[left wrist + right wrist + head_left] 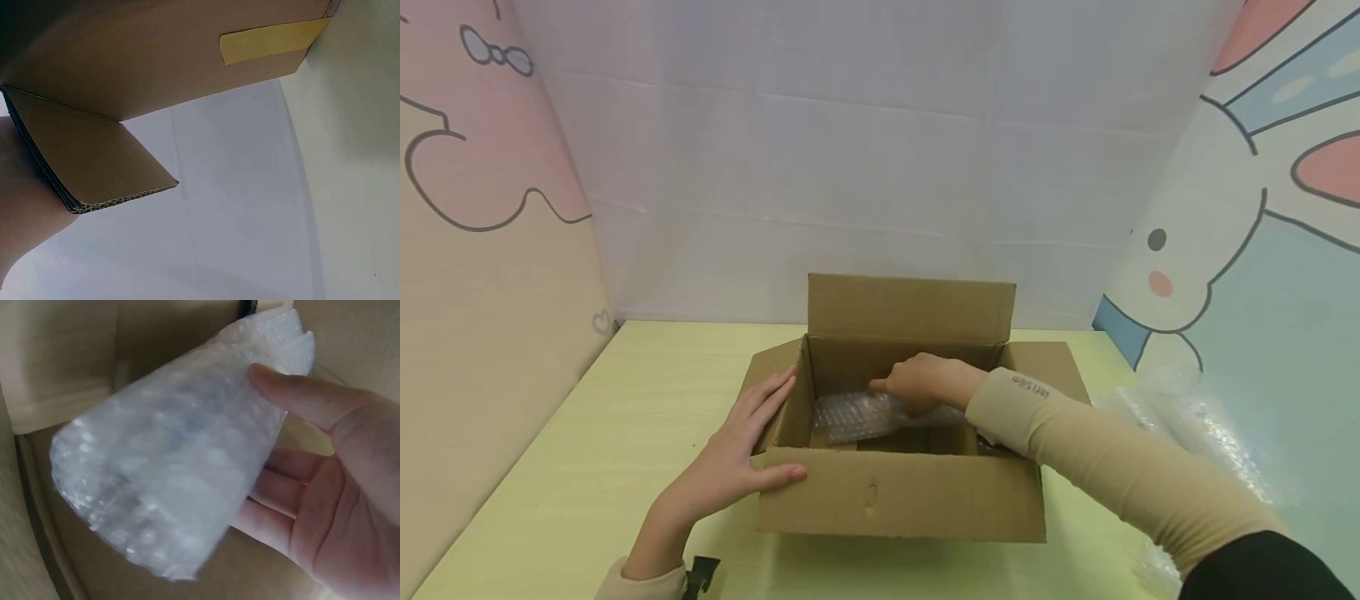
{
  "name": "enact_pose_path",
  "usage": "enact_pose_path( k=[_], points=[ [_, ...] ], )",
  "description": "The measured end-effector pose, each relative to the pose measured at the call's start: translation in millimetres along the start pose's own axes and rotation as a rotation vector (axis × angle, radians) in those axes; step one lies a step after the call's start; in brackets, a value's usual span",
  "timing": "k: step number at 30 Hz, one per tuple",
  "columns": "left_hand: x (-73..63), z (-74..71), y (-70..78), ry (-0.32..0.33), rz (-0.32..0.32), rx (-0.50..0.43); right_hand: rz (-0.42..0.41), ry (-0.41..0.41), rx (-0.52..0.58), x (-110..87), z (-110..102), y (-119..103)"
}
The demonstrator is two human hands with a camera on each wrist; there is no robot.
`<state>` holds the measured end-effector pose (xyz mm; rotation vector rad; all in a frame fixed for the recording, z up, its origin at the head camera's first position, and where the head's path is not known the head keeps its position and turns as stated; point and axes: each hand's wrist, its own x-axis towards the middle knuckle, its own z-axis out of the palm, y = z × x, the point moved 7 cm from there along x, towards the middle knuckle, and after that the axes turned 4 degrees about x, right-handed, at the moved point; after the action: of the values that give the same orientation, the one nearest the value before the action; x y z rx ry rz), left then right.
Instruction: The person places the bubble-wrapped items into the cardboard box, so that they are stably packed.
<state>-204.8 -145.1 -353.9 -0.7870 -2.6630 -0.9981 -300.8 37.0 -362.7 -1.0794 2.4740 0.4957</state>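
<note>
An opened cardboard box [902, 496] stands on the table with its flaps spread outward. Inside it, my right hand [925, 383] grips a bubble-wrapped bundle [162, 456], thumb on the near face and fingers behind it in the right wrist view. The wrap is cloudy, so its contents are hidden. My left hand [733, 454] rests on the box's left side, fingers along the left flap and thumb on the front flap. In the left wrist view, a strip of yellow tape [272, 42] shows on the box's outer wall.
Clear bubble wrap [1195, 433] lies at the right of the pale yellow table [647, 400], with another piece [1157, 568] nearer the front. A white cloth backdrop [850, 167] closes off the back, and printed cartoon panels stand on both sides.
</note>
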Motion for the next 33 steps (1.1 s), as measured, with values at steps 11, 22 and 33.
enact_pose_path(
  k=[11,22,33],
  points=[
    [0.2,-1.6,3.2,0.004,0.013,0.016,-0.009,0.023,-0.023,1.6,2.4,-0.7],
    [-0.7,-1.5,4.6,-0.003,0.004,0.040,-0.014,0.064,-0.125,3.1,4.1,-3.4],
    [-1.5,-0.8,1.8,0.007,-0.004,0.029,-0.043,0.076,0.033,-9.0,-11.5,-0.3]
  ],
)
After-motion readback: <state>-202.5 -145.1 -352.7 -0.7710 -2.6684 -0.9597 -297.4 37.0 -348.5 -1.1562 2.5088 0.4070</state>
